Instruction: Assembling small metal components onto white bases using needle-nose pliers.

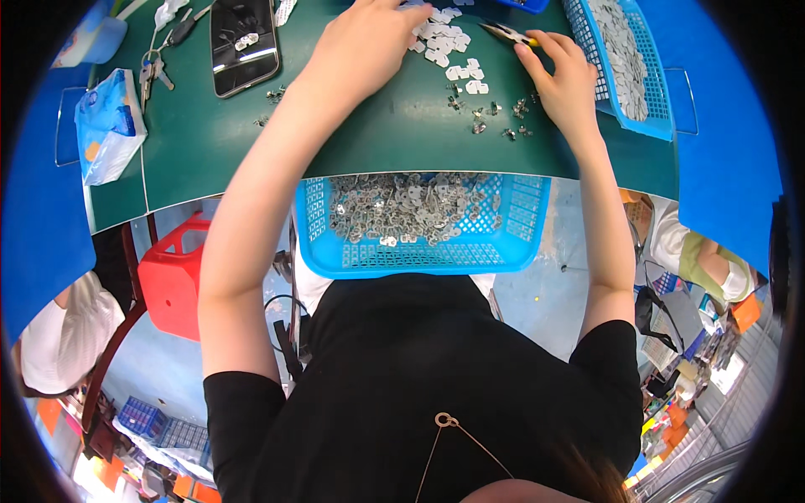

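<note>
My right hand (pixel 563 80) is closed round pliers (pixel 509 34) with yellow on the handle, their pointed jaws aimed left. Over the left edge of a pile of small white flat pieces (pixel 444 35) is my left hand (pixel 369 46), its fingers curled together. Whatever they hold, if anything, is hidden. A few more white pieces (pixel 467 74) lie just nearer than the pile. Small shiny metal parts (pixel 479 126) are scattered on the green table between the pile and my right hand.
A blue basket (pixel 419 261) full of small metal parts sits at my lap under the table edge. Another blue basket (pixel 658 117) with pale pieces stands at the right. On the left lie a phone (pixel 243 63), keys (pixel 153 71) and a tissue pack (pixel 111 126). A red stool (pixel 172 281) stands below.
</note>
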`<state>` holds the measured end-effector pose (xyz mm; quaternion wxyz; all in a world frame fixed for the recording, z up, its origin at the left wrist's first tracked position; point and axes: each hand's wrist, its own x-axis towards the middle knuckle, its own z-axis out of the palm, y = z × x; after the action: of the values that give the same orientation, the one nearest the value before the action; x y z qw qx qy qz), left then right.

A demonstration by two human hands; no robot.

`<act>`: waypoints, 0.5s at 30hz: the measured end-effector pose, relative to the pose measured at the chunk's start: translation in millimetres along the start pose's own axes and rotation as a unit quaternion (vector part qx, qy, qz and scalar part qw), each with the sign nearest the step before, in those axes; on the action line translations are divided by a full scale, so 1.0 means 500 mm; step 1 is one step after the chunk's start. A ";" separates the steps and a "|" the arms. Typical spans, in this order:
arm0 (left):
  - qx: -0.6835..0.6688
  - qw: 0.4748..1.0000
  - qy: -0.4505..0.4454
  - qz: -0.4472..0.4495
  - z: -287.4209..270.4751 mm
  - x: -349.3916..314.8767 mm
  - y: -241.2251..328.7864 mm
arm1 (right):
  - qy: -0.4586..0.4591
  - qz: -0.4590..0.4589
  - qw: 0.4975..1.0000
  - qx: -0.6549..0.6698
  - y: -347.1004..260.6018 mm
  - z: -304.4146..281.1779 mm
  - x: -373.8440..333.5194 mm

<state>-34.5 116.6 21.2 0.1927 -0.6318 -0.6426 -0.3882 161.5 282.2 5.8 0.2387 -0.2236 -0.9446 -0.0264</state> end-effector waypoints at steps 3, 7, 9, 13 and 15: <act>-0.003 0.972 -0.223 -0.078 -0.025 0.012 -0.008 | -0.038 -0.001 0.999 0.035 0.005 0.021 0.010; -0.028 0.940 -0.295 -0.166 -0.061 0.020 0.009 | -0.054 -0.032 0.997 0.035 0.002 0.031 0.017; -0.059 0.963 -0.223 -0.141 -0.069 0.003 0.000 | -0.051 -0.056 0.997 0.022 -0.017 0.027 0.024; -0.122 0.964 -0.135 -0.196 -0.100 -0.005 -0.009 | 0.003 -0.042 0.999 0.033 -0.065 -0.016 0.029; -0.167 0.947 -0.101 -0.257 -0.130 -0.044 -0.017 | 0.043 -0.042 0.990 0.128 -0.130 -0.054 0.027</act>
<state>-55.5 54.9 43.3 -0.0878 -0.5042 -0.7255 -0.4602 134.7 225.2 39.4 0.3044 -0.1499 -0.9377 0.0748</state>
